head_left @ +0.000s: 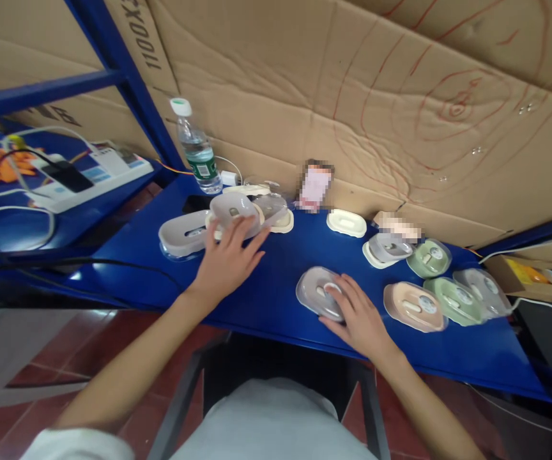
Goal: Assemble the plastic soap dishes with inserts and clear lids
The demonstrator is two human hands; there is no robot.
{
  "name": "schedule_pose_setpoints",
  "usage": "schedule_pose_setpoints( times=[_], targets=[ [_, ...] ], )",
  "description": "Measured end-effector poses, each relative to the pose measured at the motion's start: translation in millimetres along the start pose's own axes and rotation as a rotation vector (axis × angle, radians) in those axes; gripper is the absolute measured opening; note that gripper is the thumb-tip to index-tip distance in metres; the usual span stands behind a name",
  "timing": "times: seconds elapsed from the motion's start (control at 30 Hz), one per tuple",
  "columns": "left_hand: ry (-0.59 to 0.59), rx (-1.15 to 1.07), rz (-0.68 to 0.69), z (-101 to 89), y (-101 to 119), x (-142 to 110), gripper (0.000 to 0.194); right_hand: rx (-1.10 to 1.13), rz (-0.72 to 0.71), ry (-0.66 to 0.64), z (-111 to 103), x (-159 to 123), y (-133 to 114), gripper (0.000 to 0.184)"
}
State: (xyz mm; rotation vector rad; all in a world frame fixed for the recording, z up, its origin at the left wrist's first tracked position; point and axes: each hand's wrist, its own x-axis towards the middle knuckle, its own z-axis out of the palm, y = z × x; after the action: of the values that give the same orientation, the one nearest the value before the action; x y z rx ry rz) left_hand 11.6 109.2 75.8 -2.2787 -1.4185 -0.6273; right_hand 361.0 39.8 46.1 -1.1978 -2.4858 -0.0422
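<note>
My left hand (pixel 228 259) reaches over the parts at the left with its fingers apart. Its fingertips are at the near edge of a tilted grey oval tray (pixel 230 203); whether they press on it I cannot tell. A longer grey tray (pixel 183 233) lies to the left of that hand, and a clear cover (pixel 271 207) on a cream base (pixel 284 222) lies to its right. My right hand (pixel 355 310) is closed around the right end of a grey oval soap box (pixel 315 291) with a clear cover, resting on the blue table.
Closed boxes in pink (pixel 413 306), green (pixel 453 300) and grey (pixel 484 291) stand at the right, with another green box (pixel 429 257) behind. A cream tray (pixel 346 223), a phone (pixel 315 185) and a water bottle (pixel 199 156) line the cardboard wall (pixel 280 83). A power strip (pixel 98 185) is at left.
</note>
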Motion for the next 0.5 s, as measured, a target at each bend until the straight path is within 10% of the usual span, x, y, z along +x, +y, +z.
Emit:
schedule_pose_setpoints(
  times=[0.27, 0.5],
  targets=[
    [0.001, -0.130, -0.101, 9.9, -31.4, -22.4, 0.044, -0.122, 0.210, -0.021, -50.0, -122.2, -25.4, 0.068],
    [0.084, -0.331, 0.024, -5.6, -5.8, -22.5, 0.059, -0.292, 0.397, 0.004, -79.1, -195.4, 2.0, 0.074]
  ],
)
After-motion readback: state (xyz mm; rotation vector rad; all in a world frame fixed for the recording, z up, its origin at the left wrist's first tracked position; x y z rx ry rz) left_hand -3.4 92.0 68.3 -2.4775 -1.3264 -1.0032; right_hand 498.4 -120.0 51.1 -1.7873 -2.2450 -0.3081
